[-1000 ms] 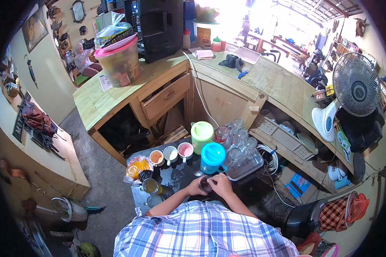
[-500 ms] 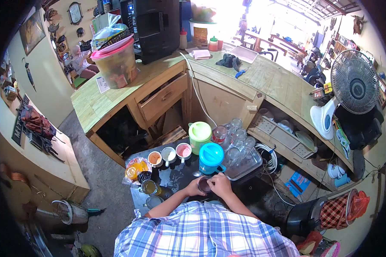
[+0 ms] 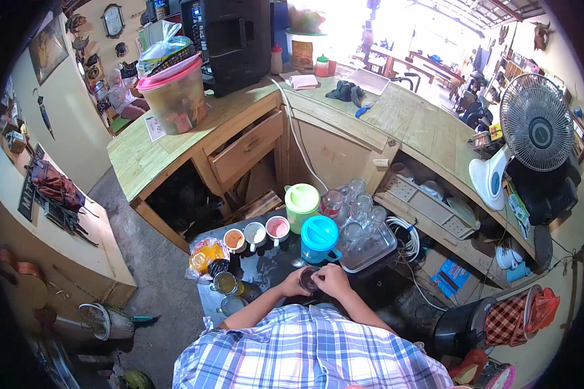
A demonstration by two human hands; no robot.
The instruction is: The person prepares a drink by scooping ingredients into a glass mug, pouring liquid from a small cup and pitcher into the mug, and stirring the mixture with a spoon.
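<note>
Glass [image 3: 309, 279], dark inside, is held at the near side of the worktop [image 3: 262, 264], wrapped by the fingers of the left hand [image 3: 292, 284]; over its rim the fingers of the right hand [image 3: 333, 280] are bunched, though whether anything is pinched cannot be told. Three cups [image 3: 256, 235] are seen orange, white and pink inside; the blue pitcher [image 3: 320, 241] and green pitcher [image 3: 302, 209] are lidded.

Our bare forearms [image 3: 252, 314] reaching forward and slanting inward, our left hand [image 3: 293, 284] curled in a grip, our right hand [image 3: 332, 280] close beside it, fingers bent leftward, both before our torso [image 3: 311, 347] by the table's [image 3: 264, 264] near edge
</note>
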